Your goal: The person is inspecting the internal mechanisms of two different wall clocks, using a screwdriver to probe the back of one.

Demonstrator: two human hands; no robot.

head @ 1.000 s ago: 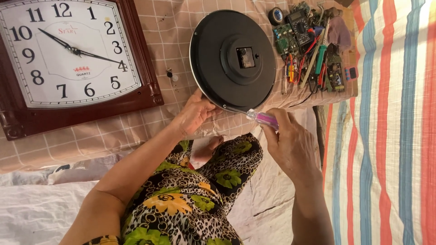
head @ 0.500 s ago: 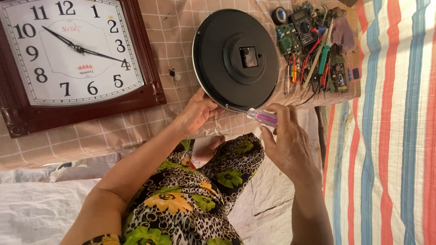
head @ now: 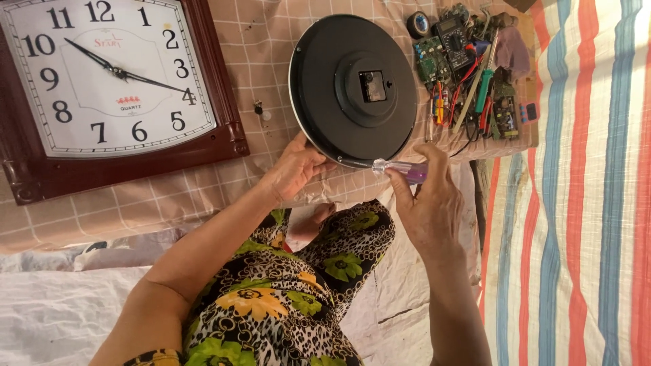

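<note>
round clock back (head: 352, 88) shifted slightly, touching both hands, left (head: 295, 169), right (head: 427, 203)

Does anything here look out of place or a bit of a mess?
The round black clock lies face down. Beside it, a heap of tools and circuit boards is tangled with wires. The right hand holds a purple-handled screwdriver.

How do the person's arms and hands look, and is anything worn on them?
Both arms are bare, with no sleeves visible over them. The left hand and the right hand wear no gloves, and no rings or watch show. No markings are visible.
</note>
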